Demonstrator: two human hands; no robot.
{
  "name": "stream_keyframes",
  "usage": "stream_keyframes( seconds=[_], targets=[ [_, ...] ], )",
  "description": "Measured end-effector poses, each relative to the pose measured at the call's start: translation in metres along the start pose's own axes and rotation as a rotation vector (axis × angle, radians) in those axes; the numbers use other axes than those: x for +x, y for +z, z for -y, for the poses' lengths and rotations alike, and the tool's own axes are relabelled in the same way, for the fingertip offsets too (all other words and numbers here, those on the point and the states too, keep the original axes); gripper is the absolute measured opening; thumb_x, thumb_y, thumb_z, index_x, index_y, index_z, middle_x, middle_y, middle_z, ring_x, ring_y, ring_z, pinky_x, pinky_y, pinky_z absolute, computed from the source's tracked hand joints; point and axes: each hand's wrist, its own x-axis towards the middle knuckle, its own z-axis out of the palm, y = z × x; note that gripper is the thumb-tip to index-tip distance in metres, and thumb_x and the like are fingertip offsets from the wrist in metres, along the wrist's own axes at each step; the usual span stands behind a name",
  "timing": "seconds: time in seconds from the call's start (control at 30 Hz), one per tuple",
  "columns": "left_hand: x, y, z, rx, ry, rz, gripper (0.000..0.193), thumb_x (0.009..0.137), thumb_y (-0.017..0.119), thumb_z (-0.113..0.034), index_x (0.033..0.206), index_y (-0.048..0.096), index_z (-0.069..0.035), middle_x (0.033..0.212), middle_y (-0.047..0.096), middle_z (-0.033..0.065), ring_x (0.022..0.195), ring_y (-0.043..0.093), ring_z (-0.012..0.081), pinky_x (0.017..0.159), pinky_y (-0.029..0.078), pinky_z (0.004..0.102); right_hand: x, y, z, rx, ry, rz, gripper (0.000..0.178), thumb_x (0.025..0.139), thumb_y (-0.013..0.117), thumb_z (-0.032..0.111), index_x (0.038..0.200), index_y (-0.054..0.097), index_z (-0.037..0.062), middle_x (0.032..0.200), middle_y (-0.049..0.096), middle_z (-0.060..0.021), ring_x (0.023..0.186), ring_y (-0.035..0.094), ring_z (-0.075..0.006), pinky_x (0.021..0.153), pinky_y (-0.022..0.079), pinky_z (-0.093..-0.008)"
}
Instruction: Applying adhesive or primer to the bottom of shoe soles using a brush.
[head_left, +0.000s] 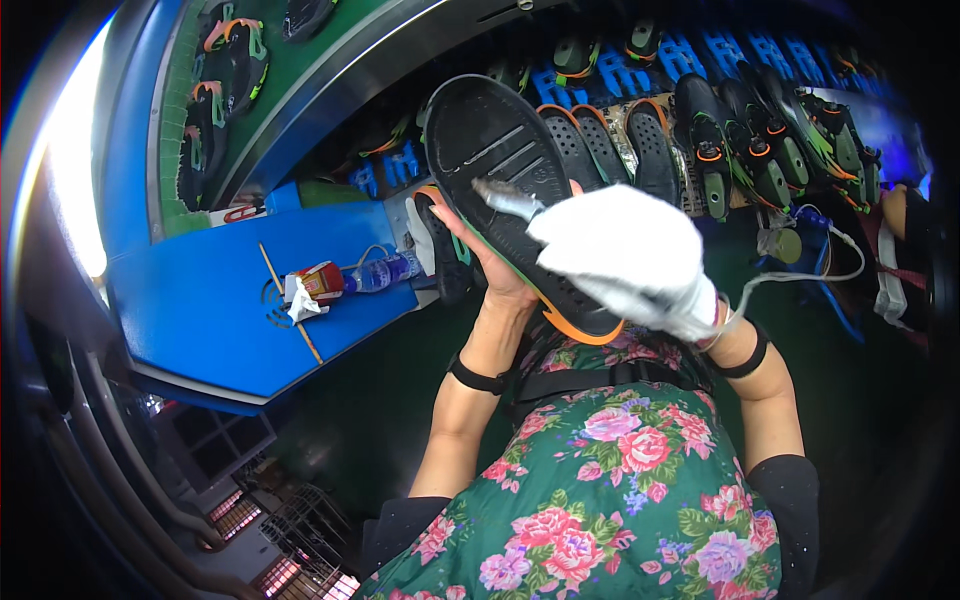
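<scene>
In front of me a black shoe sole (490, 140) with green and orange edging is held up at a slant, its recessed inner face toward me. My bare left hand (488, 262) grips it from beneath, the thumb along its left edge. A white glove covers my right hand (625, 250), which is closed round a small brush (512, 200); the glove hides most of the handle. The brush's worn tip is over the middle of the sole. Whether it touches the surface I cannot tell.
On the left a blue table (190, 300) carries a water bottle (380, 272), a red box (322, 280), white tissue (300, 300) and a thin stick. Soles (655, 150) and shoe uppers (715, 150) line the far side. A pale cable (800, 277) runs at right. Shoe parts lie on a green conveyor (310, 50).
</scene>
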Motion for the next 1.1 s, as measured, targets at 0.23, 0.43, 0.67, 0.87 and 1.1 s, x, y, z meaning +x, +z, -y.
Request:
stream_keyframes(
  seconds=[0.23,0.43,0.67,0.87,1.1],
  targets=[
    [0.003,-0.001,-0.003,-0.169,-0.039,0.079,0.126,0.070,0.028,-0.104,0.140,0.052,-0.002,0.118,0.067,0.0206,0.095,0.069,0.0338,0.084,0.062,0.0475,-0.010,0.003,-0.005,0.453,0.191,-0.139,0.028,0.084,0.076,0.010,0.111,0.079,0.0137,0.111,0.078,-0.0085,0.093,0.074,-0.0264,0.087,0.058,-0.0355],
    [0.012,0.000,-0.007,-0.108,-0.128,0.323,0.130,0.068,0.025,-0.105,0.134,0.055,0.003,0.111,0.068,0.0232,0.089,0.073,0.0349,0.079,0.063,0.0481,-0.022,0.003,0.001,0.088,-0.003,0.055,0.027,0.080,0.079,0.009,0.107,0.080,0.0103,0.111,0.077,-0.0105,0.098,0.074,-0.0281,0.084,0.059,-0.0367],
    [0.017,-0.007,-0.008,-0.188,-0.128,0.357,0.133,0.065,0.028,-0.106,0.134,0.054,0.005,0.111,0.067,0.0242,0.090,0.072,0.0378,0.077,0.062,0.0508,-0.022,0.006,0.004,0.053,-0.081,0.074,0.031,0.084,0.076,0.005,0.114,0.078,0.0094,0.112,0.077,-0.0093,0.097,0.074,-0.0283,0.082,0.060,-0.0365],
    [0.032,-0.023,-0.017,-0.126,-0.123,0.580,0.127,0.067,0.046,-0.102,0.151,0.045,-0.008,0.122,0.063,0.0253,0.100,0.067,0.0364,0.089,0.052,0.0501,-0.023,0.006,0.008,0.251,0.145,-0.129,0.025,0.077,0.080,0.006,0.103,0.079,0.0084,0.101,0.079,-0.0104,0.093,0.076,-0.0292,0.079,0.060,-0.0374],
    [0.039,-0.019,-0.019,-0.179,-0.097,0.606,0.125,0.066,0.054,-0.099,0.145,0.049,-0.002,0.123,0.062,0.0264,0.103,0.065,0.0360,0.089,0.052,0.0508,-0.022,0.005,0.008,0.282,0.093,-0.027,0.023,0.079,0.080,0.004,0.101,0.080,0.0102,0.106,0.078,-0.0101,0.093,0.076,-0.0281,0.078,0.060,-0.0362]
  ],
)
